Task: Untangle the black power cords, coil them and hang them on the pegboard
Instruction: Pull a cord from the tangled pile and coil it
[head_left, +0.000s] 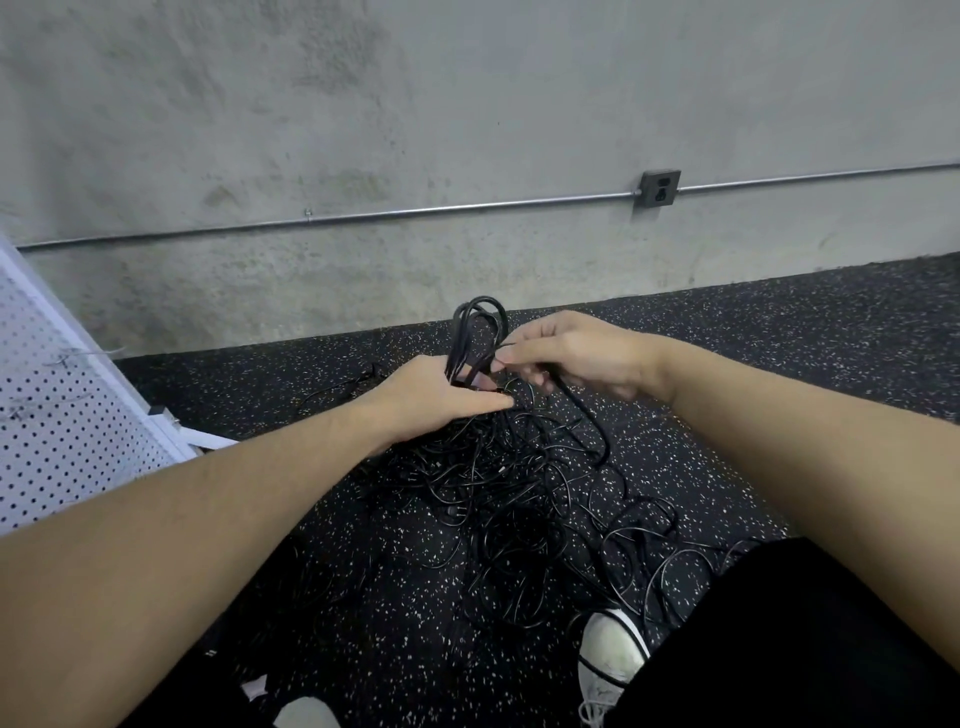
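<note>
A coil (475, 338) of black cord is held upright in the left hand (436, 397), whose fingers are wrapped round its lower part. The right hand (566, 353) is just beside it, and a strand (587, 415) is pinched between its fingertips and led down to the floor (779, 374). The hands are close together, nearly touching, above the far edge of the tangle (519, 499), which is spread over the speckled floor between the wall (467, 130) and a shoe (613, 654).

The coiling step is judged to be in hand for one cord, while most of the cords are still knotted together on the floor. The pegboard (67, 415) is seen leaning at the left, well apart from the coil; whether anything has been hung on it cannot be told.

For the next move, the trailing strand would need to be drawn free of the tangle and laid as another loop into the left hand. Slack should be fed gently, since snagging on neighbouring cords is likely. Once the free end is reached, the coil would need securing before it is carried to the pegboard.
</note>
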